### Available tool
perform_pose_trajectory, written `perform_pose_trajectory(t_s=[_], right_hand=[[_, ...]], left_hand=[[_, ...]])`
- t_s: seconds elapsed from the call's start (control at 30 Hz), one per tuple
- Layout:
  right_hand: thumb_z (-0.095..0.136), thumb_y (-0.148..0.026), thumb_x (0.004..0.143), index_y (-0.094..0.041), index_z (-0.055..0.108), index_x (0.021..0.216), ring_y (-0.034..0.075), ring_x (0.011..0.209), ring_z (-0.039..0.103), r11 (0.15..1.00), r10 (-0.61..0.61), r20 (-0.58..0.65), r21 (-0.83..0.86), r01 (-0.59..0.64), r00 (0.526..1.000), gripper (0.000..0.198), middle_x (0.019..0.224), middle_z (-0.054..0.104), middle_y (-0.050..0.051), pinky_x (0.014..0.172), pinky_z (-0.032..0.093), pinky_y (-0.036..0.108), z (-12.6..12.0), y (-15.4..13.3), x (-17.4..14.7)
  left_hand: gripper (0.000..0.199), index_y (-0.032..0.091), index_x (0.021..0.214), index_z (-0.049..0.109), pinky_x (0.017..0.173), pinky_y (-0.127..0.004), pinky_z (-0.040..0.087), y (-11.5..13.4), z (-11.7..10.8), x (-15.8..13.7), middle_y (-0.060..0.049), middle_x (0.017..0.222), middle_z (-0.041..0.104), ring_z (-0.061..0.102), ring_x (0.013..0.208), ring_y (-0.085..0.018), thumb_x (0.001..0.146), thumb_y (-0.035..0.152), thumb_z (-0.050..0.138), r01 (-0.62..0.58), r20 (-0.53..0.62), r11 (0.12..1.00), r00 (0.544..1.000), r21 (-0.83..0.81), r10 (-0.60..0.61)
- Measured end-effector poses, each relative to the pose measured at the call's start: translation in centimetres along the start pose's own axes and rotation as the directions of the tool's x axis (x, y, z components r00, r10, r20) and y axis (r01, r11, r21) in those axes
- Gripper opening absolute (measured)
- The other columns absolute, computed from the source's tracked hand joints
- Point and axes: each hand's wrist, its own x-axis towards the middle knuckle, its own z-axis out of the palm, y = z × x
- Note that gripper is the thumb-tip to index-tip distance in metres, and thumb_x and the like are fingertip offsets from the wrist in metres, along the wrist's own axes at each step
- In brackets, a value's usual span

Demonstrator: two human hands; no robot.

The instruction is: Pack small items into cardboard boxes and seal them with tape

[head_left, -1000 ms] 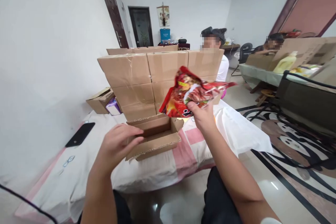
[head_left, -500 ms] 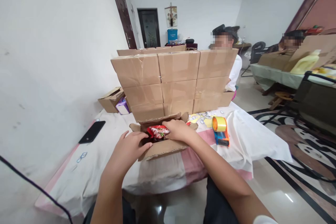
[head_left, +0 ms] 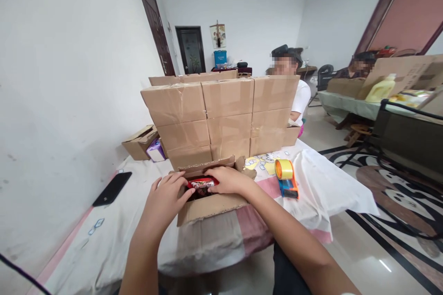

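Settling, by the look of it, a glossy red packet [head_left: 201, 185] into an open cardboard box [head_left: 211, 208].
The left hand [head_left: 162, 200] has fingers and thumb parted at the box's left end; the right hand [head_left: 228, 180] bends its fingers over the packet's right side, their grip hidden. Shiny, printed film contrasts with matte, ragged-edged card. The next move seems to call for freeing the fingers without dragging the film. Soft folds mark the cloth-draped bench [head_left: 114, 226].
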Motion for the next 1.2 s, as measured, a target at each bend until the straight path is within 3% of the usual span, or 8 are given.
perform_pose_trajectory(t_s=[0.4, 0.57, 0.67, 0.8, 0.9, 1.0, 1.1, 1.2], right_hand=[[0.052, -0.032, 0.096, -0.022, 0.072, 0.117, 0.026, 0.105, 0.07, 0.993, 0.12, -0.262, 0.056, -0.109, 0.958, 0.031, 0.116, 0.075, 0.008, 0.09, 0.05, 0.036, -3.6, 4.4, -4.5], [0.052, -0.038, 0.096, -0.019, 0.072, 0.114, 0.026, 0.114, 0.067, 0.969, 0.139, -0.281, 0.235, -0.072, 0.949, 0.033, 0.12, 0.074, 0.009, 0.1, 0.049, 0.04, -1.7, 7.0, -4.7], [0.051, -0.044, 0.096, -0.018, 0.073, 0.101, 0.025, 0.106, 0.068, 0.9, 0.214, -0.402, 0.436, -0.019, 0.89, 0.035, 0.109, 0.075, 0.009, 0.097, 0.051, 0.04, -1.0, 7.6, -4.8], [0.059, -0.049, 0.092, -0.02, 0.067, 0.106, 0.023, 0.116, 0.064, 0.68, 0.33, -0.527, 0.708, 0.19, 0.783, 0.033, 0.123, 0.068, 0.009, 0.096, 0.054, 0.038, -0.7, 7.0, -5.4], [0.059, -0.052, 0.093, -0.024, 0.061, 0.12, 0.023, 0.12, 0.063, 0.54, 0.268, -0.455, 0.801, 0.259, 0.85, 0.04, 0.132, 0.063, 0.009, 0.094, 0.057, 0.039, -0.3, 6.1, -6.0], [0.051, -0.059, 0.096, -0.022, 0.063, 0.119, 0.022, 0.115, 0.065, 0.565, 0.19, -0.332, 0.806, 0.174, 0.924, 0.045, 0.125, 0.067, 0.01, 0.106, 0.05, 0.043, 0.2, 5.6, -6.2], [0.048, -0.065, 0.095, -0.019, 0.066, 0.11, 0.023, 0.113, 0.065, 0.6, 0.176, -0.306, 0.787, 0.145, 0.935, 0.052, 0.117, 0.07, 0.01, 0.109, 0.046, 0.044, 0.4, 5.7, -6.1], [0.049, -0.063, 0.095, -0.018, 0.066, 0.108, 0.022, 0.109, 0.066, 0.573, 0.181, -0.333, 0.801, 0.176, 0.925, 0.05, 0.115, 0.07, 0.01, 0.106, 0.048, 0.042, 0.5, 5.8, -6.0]], left_hand=[[0.029, 0.023, 0.102, 0.066, 0.092, -0.044, 0.057, 0.3, -0.5, -0.3, -0.009, 0.134, 0.061, 0.061, 0.12, -0.03, 0.094, 0.046, 0.052, 0.014, -0.251, 0.978, 0.966, -0.209, -0.068], [0.031, 0.024, 0.113, 0.066, 0.067, -0.029, 0.061, 0.2, 1.1, 0.1, -0.007, 0.127, 0.066, 0.064, 0.117, -0.025, 0.095, 0.045, 0.051, -0.009, -0.142, 0.879, 0.988, -0.477, -0.067], [0.025, 0.024, 0.107, 0.067, 0.061, -0.028, 0.059, -0.4, 2.4, 0.6, -0.005, 0.114, 0.071, 0.068, 0.108, -0.024, 0.093, 0.038, 0.052, 0.08, -0.067, 0.814, 0.987, -0.576, -0.144], [0.023, 0.021, 0.103, 0.067, 0.077, -0.033, 0.059, -1.6, 3.4, 0.9, -0.007, 0.111, 0.068, 0.065, 0.108, -0.024, 0.088, 0.022, 0.049, 0.052, -0.308, 0.899, 0.929, -0.435, -0.203], [0.028, 0.019, 0.108, 0.066, 0.074, -0.033, 0.057, -2.3, 4.0, 1.1, -0.009, 0.114, 0.065, 0.065, 0.106, -0.024, 0.085, 0.02, 0.049, 0.09, -0.355, 0.892, 0.896, -0.443, -0.266], [0.049, 0.021, 0.133, 0.057, 0.075, -0.035, 0.055, -2.9, 4.7, 1.4, -0.013, 0.134, 0.06, 0.062, 0.113, -0.027, 0.085, 0.022, 0.054, 0.105, -0.329, 0.891, 0.905, -0.441, -0.27], [0.07, 0.026, 0.153, 0.037, 0.088, -0.04, 0.053, -3.3, 5.1, 1.7, -0.011, 0.15, 0.051, 0.052, 0.128, -0.029, 0.085, 0.021, 0.054, 0.06, -0.271, 0.898, 0.943, -0.435, -0.194], [0.071, 0.025, 0.154, 0.036, 0.099, -0.044, 0.049, -3.6, 5.0, 1.8, -0.009, 0.137, 0.062, 0.052, 0.126, -0.027, 0.085, 0.018, 0.051, 0.006, -0.26, 0.906, 0.957, -0.422, -0.127]])
